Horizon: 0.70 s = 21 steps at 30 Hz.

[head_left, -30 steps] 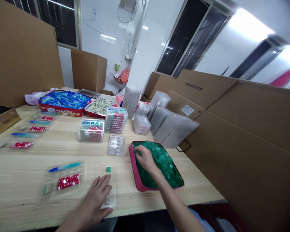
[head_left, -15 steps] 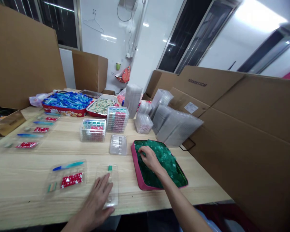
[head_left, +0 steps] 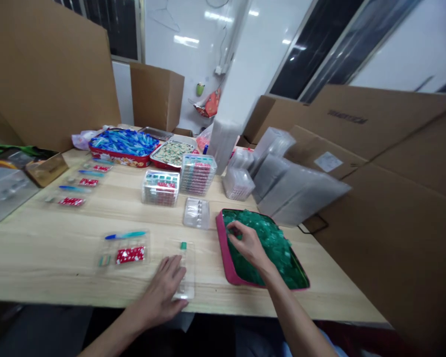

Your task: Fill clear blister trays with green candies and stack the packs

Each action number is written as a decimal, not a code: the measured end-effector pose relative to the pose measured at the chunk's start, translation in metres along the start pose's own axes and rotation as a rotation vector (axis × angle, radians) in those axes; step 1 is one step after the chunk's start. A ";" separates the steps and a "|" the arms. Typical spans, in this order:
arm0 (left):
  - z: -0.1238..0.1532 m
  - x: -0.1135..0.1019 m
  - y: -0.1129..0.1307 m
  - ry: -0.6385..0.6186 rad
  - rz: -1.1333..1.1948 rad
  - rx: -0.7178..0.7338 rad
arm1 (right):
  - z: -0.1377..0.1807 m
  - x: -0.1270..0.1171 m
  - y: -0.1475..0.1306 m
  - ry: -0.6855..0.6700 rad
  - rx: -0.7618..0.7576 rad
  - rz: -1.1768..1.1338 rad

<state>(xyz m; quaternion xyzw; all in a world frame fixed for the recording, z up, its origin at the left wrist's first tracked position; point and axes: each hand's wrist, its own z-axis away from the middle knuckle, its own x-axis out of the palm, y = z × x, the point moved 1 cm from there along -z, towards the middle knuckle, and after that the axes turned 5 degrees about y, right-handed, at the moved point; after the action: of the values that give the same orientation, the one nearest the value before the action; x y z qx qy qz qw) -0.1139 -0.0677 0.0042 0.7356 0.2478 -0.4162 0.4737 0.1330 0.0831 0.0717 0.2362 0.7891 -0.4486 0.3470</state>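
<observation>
My left hand lies with outstretched fingers across a clear plastic blister tray, its thumb at the near end. One small green piece sits in the tray's far end. My right hand is over the left part of a pink-rimmed tin, fingers curled into a pinch; whatever is between the fingertips cannot be made out. Small translucent green pieces heap up in that tin. To the left lies a filled clear tray with a blue pen and a red patterned packet.
Further back stand stacked filled trays, a tin of blue pens and a tin of small pale pieces. Clear plastic stacks lean near a large cardboard sheet on the right. More filled trays line the left.
The camera has turned, so the table's contents appear further right and slightly higher. My left hand stays on the tray; my right hand remains at the green pieces, fingers curled.
</observation>
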 end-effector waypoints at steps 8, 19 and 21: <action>-0.004 -0.010 0.007 -0.035 0.033 -0.030 | 0.015 0.066 -0.063 -0.405 -0.168 0.080; -0.001 -0.011 0.006 -0.037 0.041 -0.020 | 0.016 0.089 -0.080 -0.433 -0.150 0.056; -0.001 -0.011 0.006 -0.030 0.055 -0.023 | 0.018 0.091 -0.078 -0.423 -0.155 0.030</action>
<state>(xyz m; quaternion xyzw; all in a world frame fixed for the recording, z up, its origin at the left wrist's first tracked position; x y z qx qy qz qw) -0.1150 -0.0688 0.0169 0.7302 0.2254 -0.4110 0.4971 0.0266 0.0346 0.0385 0.1212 0.7274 -0.4209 0.5283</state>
